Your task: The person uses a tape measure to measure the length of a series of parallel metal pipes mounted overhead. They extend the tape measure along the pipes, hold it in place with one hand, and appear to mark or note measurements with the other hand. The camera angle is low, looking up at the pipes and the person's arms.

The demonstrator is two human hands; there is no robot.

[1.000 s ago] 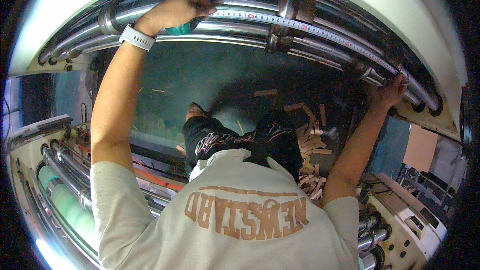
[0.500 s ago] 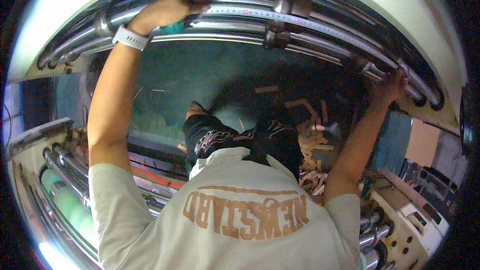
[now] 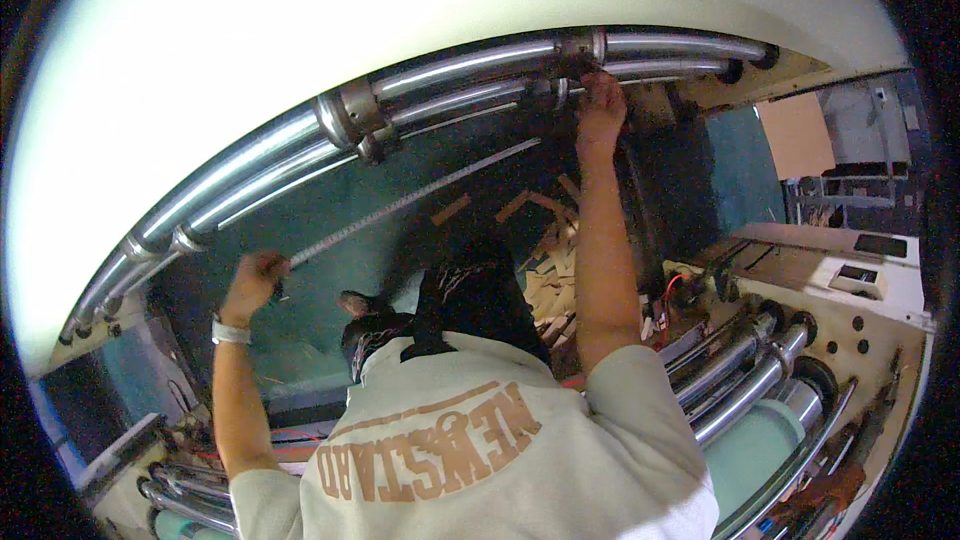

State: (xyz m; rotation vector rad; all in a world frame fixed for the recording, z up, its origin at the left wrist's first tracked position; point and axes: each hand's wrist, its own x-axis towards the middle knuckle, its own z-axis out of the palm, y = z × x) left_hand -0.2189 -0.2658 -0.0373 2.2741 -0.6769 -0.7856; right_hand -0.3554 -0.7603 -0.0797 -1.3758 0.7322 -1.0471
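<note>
My left hand (image 3: 258, 285) is closed around a tape measure, whose case is mostly hidden by the fingers. From it the pale tape blade (image 3: 400, 202) runs out slantwise to the right, its far end free below the shafts. My right hand (image 3: 601, 110) is raised to the shafts, fingers bent together beside a metal collar (image 3: 572, 55); what the fingertips pinch, if anything, is hidden. Long shiny metal shafts (image 3: 465, 70) span the machine in front of me, and a second collar (image 3: 350, 118) sits farther left on them.
A white machine cover (image 3: 300, 30) rises beyond the shafts. Scraps of brown board (image 3: 552, 280) litter the green floor by my legs. Behind me stands more machinery with metal rollers (image 3: 745, 375) and a pale green cylinder (image 3: 755, 450). A brown board (image 3: 797, 135) stands at the right.
My left hand has come down and away from the shafts with the tape measure, and the blade has left them. My right hand has shifted to a collar. My view has turned.
</note>
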